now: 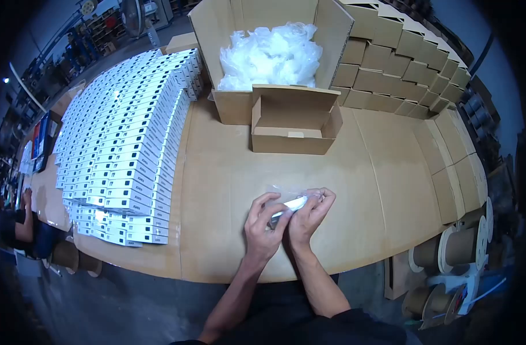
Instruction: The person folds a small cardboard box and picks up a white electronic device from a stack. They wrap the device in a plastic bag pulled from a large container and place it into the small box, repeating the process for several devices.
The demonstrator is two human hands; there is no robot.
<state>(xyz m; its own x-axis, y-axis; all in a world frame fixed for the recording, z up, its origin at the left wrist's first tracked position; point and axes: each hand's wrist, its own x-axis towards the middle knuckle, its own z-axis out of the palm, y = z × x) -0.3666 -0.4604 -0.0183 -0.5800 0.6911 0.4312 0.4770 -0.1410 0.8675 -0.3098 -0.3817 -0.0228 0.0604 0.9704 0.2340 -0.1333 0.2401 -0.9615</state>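
My left hand and my right hand meet above the near middle of the table. Between them is a clear plastic bag with a white object in it, whose kind I cannot make out. Fingers of both hands are closed around the bag, and they cover part of it. Beyond my hands an open cardboard box stands with its lid raised; its visible inside is bare cardboard.
Behind it, a large carton holds many clear plastic bags. Stacked white boxes fill the left side. Brown cardboard boxes are piled at the back right. Spools stand beyond the right edge. Another person is at far left.
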